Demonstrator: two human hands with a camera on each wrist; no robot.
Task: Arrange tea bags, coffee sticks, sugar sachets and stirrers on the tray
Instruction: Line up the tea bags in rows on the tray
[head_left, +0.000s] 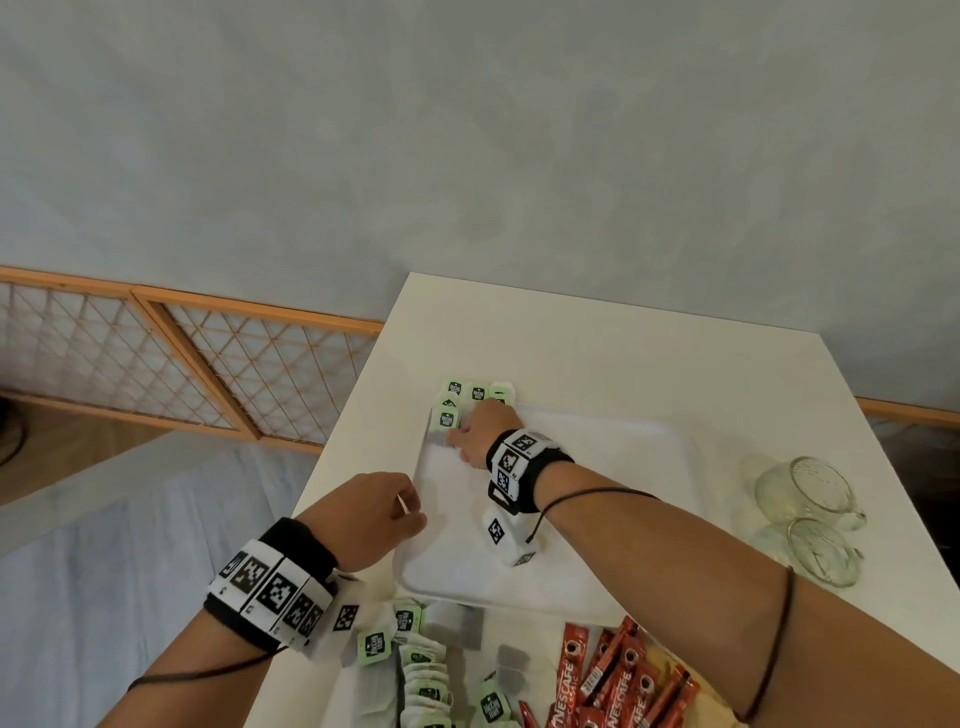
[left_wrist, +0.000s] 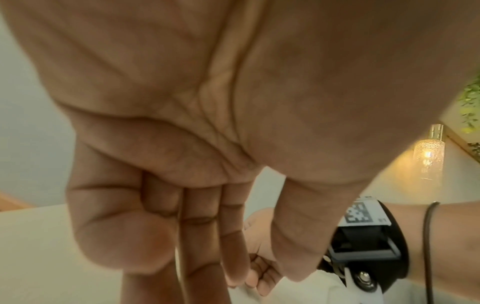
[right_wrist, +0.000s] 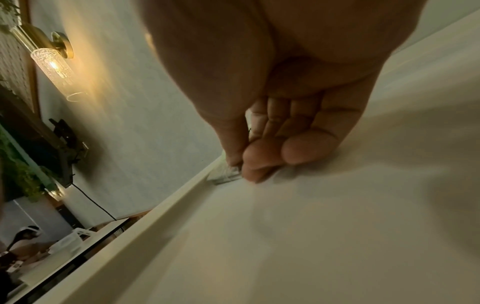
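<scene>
I read "NESCAFE" on the red coffee sticks (head_left: 613, 675) just nearside of the tray (head_left: 649, 441); tea-bag tag print stays illegible.

The right hand (head_left: 480, 434) hides part of the tea bags (head_left: 448, 419).

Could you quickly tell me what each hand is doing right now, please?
Left hand: pinches something thin and white, unclear what.
Right hand: pinches a tea bag at the tray corner.
</scene>
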